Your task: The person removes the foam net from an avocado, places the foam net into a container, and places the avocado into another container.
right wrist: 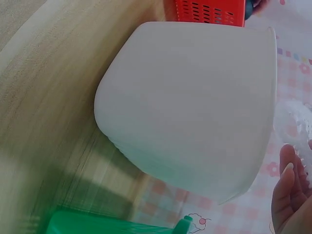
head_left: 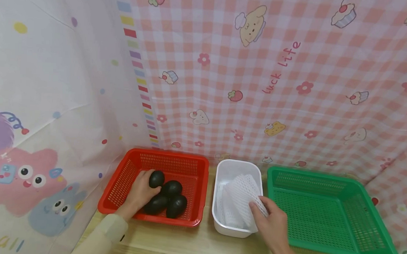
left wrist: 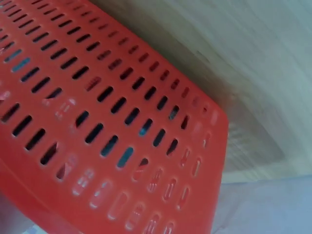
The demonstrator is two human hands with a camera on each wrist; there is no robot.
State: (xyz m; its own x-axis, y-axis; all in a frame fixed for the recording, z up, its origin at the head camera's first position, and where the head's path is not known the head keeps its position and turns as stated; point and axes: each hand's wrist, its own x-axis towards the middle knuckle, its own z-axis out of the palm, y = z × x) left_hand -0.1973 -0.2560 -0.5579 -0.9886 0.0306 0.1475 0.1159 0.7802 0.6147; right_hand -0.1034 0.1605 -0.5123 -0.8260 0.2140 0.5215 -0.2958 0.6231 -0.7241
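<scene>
In the head view my left hand point(head_left: 142, 190) reaches into the red basket point(head_left: 194, 217) and grips a dark avocado point(head_left: 157, 179) between thumb and fingers. Several more avocados point(head_left: 176, 206) lie against it there. Over the white bin point(head_left: 219, 226), my right hand point(head_left: 271, 221) pinches the end of a white foam net sleeve point(head_left: 243, 193). More white netting lies beneath it in the bin. The right wrist view has the right hand point(right wrist: 292, 195) and part of the sleeve point(right wrist: 292, 122) at its right edge. Only the red basket's slotted wall point(left wrist: 112, 112) fills the left wrist view; the left hand is hidden there.
To the right of the bin stands a green basket point(head_left: 312, 219) with nothing in it. All the containers sit on a light wooden table point(head_left: 171, 241). A pink checked cloth point(head_left: 224, 116) hangs behind, and a white printed cloth point(head_left: 63, 136) hangs at the left.
</scene>
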